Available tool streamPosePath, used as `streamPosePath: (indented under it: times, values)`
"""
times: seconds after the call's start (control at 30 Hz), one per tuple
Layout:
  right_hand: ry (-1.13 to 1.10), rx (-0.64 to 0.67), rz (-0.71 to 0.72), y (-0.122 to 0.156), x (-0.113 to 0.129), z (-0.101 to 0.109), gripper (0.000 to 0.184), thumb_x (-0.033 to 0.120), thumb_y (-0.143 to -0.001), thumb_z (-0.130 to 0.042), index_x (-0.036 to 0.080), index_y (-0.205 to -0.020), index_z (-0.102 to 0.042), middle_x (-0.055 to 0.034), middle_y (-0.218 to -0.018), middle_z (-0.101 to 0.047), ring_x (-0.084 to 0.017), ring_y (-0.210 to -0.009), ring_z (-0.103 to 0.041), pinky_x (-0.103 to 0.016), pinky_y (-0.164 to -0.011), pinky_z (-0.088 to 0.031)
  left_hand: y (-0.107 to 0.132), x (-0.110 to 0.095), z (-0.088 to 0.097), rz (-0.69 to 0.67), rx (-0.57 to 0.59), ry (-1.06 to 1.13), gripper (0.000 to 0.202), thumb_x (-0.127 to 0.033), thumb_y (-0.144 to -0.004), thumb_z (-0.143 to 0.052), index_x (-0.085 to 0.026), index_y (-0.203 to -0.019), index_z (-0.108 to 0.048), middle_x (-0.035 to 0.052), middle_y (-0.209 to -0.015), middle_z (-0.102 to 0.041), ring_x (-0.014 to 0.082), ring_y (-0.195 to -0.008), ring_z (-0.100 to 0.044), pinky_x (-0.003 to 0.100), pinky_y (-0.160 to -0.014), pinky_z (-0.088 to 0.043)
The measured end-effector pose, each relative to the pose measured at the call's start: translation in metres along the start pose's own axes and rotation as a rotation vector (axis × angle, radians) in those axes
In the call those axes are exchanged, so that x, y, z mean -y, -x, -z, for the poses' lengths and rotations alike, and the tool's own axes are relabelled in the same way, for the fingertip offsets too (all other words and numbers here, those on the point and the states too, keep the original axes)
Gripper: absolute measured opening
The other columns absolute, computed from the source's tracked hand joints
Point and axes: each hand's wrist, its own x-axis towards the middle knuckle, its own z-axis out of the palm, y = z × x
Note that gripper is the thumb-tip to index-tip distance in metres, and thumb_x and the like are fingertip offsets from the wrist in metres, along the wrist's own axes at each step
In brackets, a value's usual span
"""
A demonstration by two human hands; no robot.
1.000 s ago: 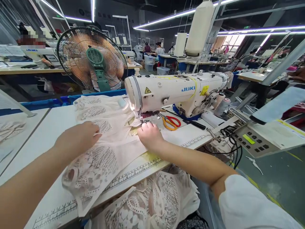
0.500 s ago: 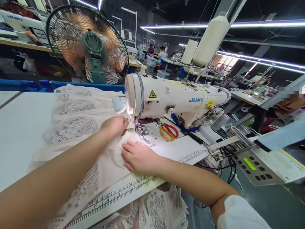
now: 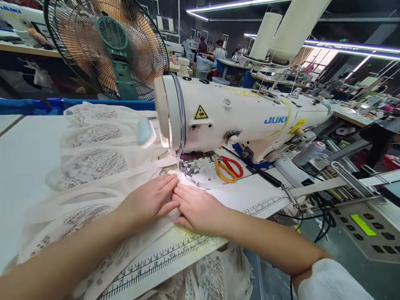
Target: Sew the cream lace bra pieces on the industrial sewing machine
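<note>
Cream lace fabric (image 3: 93, 158) is spread over the white sewing table (image 3: 28, 158) in front of a white JUKI sewing machine (image 3: 237, 116). My left hand (image 3: 150, 200) lies flat on the fabric, fingers stretched toward the needle area (image 3: 184, 164). My right hand (image 3: 196, 208) rests flat beside it, fingers touching the left hand's fingertips, pressing the fabric edge just before the presser foot. Neither hand grips anything.
Orange and red scissors (image 3: 229, 168) lie on the machine bed right of the needle. A large fan (image 3: 109, 46) stands behind the table. A control panel (image 3: 362, 227) sits at the right. Thread cones (image 3: 281, 29) rise behind the machine. People work at far tables.
My left hand has drawn back from beside the needle to lie next to my right hand. The right hand has shifted slightly forward. The view has moved closer to the machine.
</note>
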Motion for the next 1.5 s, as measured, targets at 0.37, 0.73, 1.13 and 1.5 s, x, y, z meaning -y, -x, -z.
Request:
streamPosePath:
  times: [0.37, 0.73, 1.13, 1.5]
  values:
    - [0.014, -0.181, 0.007, 0.022, -0.012, -0.002, 0.041, 0.037, -0.094, -0.047, 0.005, -0.117, -0.059, -0.0185, -0.127, -0.06, -0.029, -0.125, -0.051, -0.042, -0.105, -0.044, -0.018, -0.005, 0.007, 0.032, -0.001, -0.092, 0.074, -0.057, -0.092, -0.014, -0.006, -0.129, -0.052, 0.0208, -0.138, -0.051, 0.0317, -0.129, -0.046, 0.046, -0.106, -0.039]
    - [-0.15, -0.097, 0.011, 0.018, -0.01, 0.007, 0.028, 0.031, -0.09, -0.051, 0.009, -0.104, -0.06, -0.018, -0.113, -0.064, -0.027, -0.115, -0.055, -0.041, -0.098, -0.048, -0.023, -0.001, 0.012, 0.004, 0.0, -0.113, 0.065, -0.056, -0.092, -0.022, -0.011, -0.123, -0.057, 0.017, -0.135, -0.055, 0.0305, -0.125, -0.049, 0.045, -0.106, -0.039]
    - [-0.109, -0.258, 0.002, 0.019, -0.014, 0.007, 0.026, 0.027, -0.092, -0.044, 0.012, -0.103, -0.063, -0.0137, -0.107, -0.068, -0.024, -0.106, -0.061, -0.04, -0.094, -0.049, -0.021, 0.003, 0.009, -0.058, -0.042, -0.152, 0.069, -0.058, -0.092, -0.018, -0.012, -0.124, -0.057, 0.0189, -0.135, -0.055, 0.0316, -0.123, -0.051, 0.045, -0.102, -0.043]
    - [-0.093, -0.283, -0.044, 0.019, -0.015, 0.008, 0.02, 0.026, -0.091, -0.046, 0.015, -0.092, -0.064, -0.0098, -0.096, -0.07, -0.022, -0.094, -0.063, -0.036, -0.082, -0.051, -0.023, 0.007, 0.007, -0.081, -0.069, -0.164, 0.065, -0.058, -0.092, -0.023, -0.014, -0.124, -0.059, 0.0159, -0.133, -0.057, 0.0309, -0.12, -0.053, 0.043, -0.101, -0.044]
